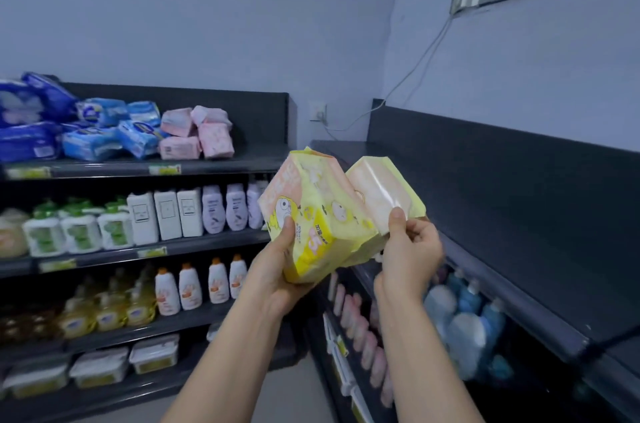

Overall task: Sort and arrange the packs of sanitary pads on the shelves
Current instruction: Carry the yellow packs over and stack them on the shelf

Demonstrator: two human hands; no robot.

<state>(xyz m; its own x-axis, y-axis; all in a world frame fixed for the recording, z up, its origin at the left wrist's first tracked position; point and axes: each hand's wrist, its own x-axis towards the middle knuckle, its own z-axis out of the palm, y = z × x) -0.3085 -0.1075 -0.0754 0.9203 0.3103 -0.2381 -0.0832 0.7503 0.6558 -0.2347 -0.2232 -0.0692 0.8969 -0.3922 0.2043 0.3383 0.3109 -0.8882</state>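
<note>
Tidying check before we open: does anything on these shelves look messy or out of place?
Yes. On the top shelf the blue packs and pink packs lie heaped and tilted at odd angles, some leaning on each other, not in rows. The bottles on the shelves below stand upright in lines.

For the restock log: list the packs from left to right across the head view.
Dark blue packs, light blue packs, pink packs, yellow cartoon pack in the left hand, peach-and-yellow pack in the right hand.
</note>
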